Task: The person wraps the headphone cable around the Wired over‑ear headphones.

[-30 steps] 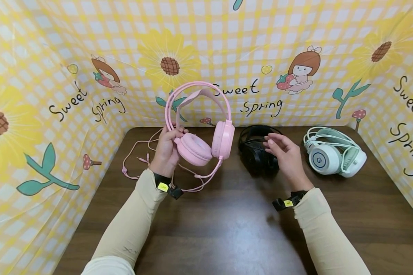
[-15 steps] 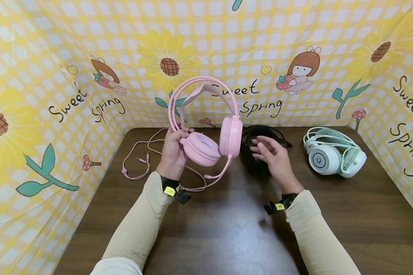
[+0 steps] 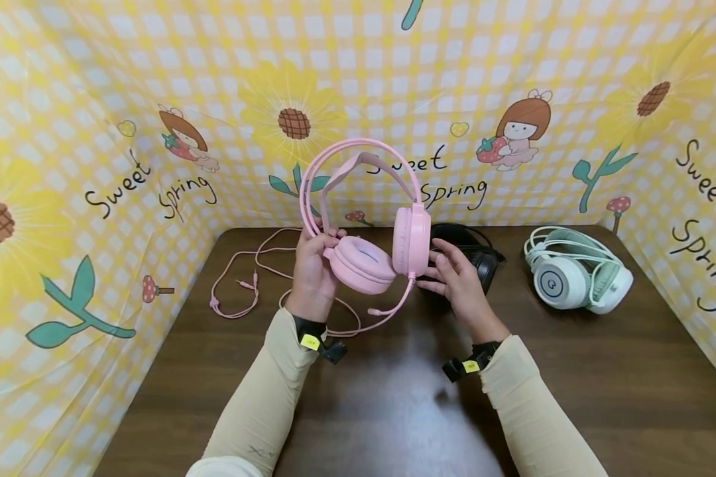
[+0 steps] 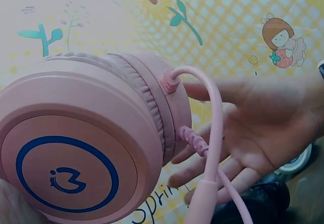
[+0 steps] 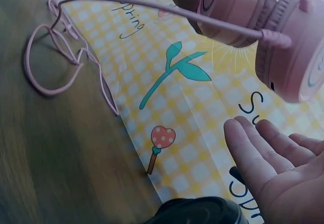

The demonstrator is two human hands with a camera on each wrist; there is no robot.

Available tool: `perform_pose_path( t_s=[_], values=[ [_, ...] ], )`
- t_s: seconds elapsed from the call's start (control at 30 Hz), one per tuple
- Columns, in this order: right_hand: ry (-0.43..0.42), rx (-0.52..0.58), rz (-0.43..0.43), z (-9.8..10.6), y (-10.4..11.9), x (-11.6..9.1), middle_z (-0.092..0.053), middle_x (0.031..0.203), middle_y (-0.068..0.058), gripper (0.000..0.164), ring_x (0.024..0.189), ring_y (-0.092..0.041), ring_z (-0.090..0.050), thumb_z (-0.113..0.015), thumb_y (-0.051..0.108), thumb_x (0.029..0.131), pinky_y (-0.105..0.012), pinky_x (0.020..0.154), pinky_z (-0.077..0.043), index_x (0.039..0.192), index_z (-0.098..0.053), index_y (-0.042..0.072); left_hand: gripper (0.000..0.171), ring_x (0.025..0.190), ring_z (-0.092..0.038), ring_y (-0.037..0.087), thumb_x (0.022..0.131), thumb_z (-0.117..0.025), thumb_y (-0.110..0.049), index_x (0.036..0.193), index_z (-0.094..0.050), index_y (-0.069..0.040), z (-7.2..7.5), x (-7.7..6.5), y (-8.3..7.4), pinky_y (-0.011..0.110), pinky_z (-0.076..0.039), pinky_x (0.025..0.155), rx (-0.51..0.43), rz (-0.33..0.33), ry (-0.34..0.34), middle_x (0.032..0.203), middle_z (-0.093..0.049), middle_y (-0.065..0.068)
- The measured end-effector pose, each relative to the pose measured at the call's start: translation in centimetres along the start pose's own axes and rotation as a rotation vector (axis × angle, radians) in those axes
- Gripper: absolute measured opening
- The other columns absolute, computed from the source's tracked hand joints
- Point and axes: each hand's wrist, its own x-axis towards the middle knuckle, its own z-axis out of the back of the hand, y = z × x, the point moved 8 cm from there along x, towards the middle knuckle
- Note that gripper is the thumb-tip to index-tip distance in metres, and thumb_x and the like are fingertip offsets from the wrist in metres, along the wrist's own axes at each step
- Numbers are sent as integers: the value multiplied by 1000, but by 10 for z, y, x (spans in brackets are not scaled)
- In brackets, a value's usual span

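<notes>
The empty, loosely spread right hand (image 3: 461,286) has neared the pink headset (image 3: 416,242) gripped by the left hand (image 3: 313,281).

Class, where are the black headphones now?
In the head view, the black headphones lie on the table right of centre, partly hidden by the right hand, left of the mint headphones.

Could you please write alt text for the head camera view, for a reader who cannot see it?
A person's left hand holds up a pink headset by one side above a brown table, the open right hand near its other side. A black headset lies behind the right hand, a white-green headset farther right, before a yellow checked cloth.
</notes>
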Motion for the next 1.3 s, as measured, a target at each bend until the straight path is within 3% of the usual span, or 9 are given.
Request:
perform_pose_path(
  t_s=[0.2,0.47,0.63,0.83,1.03,1.3],
  values=[
    [-3,22,10,-3,-4,-4,-42,139,-29,82,98,-18,-66,-58,50,93,-35,79,-56,149,-28,-1,36,71,-57,23,74,-37,22,95,-44,-7,2,-4,10,30,-51,71,-23,-24,-5,75,-49,9],
    [-30,70,44,-5,-8,-12,-46,130,-28,89,102,-19,-63,-62,54,89,-36,78,-56,148,-29,-4,37,72,-57,23,73,-38,24,97,-43,-4,3,-11,21,30,-51,71,-19,-75,-31,76,-49,10],
    [-61,51,27,-6,-7,-18,-49,123,-20,101,101,-17,-59,-70,61,79,-34,80,-55,145,-32,-5,43,74,-54,23,70,-39,28,99,-42,-3,-4,-20,27,32,-50,74,23,-139,28,79,-49,12],
    [-132,45,52,-2,2,-15,-54,117,-16,94,98,-17,-60,-73,58,78,-28,81,-53,136,-39,-7,48,78,-57,21,72,-48,28,107,-48,-5,-13,-33,34,26,-48,68,132,-143,139,80,-56,10],
    [-99,146,118,-3,18,-8,-52,119,-19,80,100,-24,-65,-74,46,84,-35,83,-54,137,-40,-4,45,79,-60,22,77,-54,23,110,-47,-6,-17,-31,20,24,-49,63,199,-171,205,84,-59,12],
    [-146,-51,114,10,32,-2,-55,119,-14,55,100,-20,-56,-63,23,90,-28,83,-50,138,-47,0,64,81,-61,20,78,-62,20,134,-36,4,-27,-19,-5,28,-54,63,372,-242,294,101,-58,12]
  ],
)
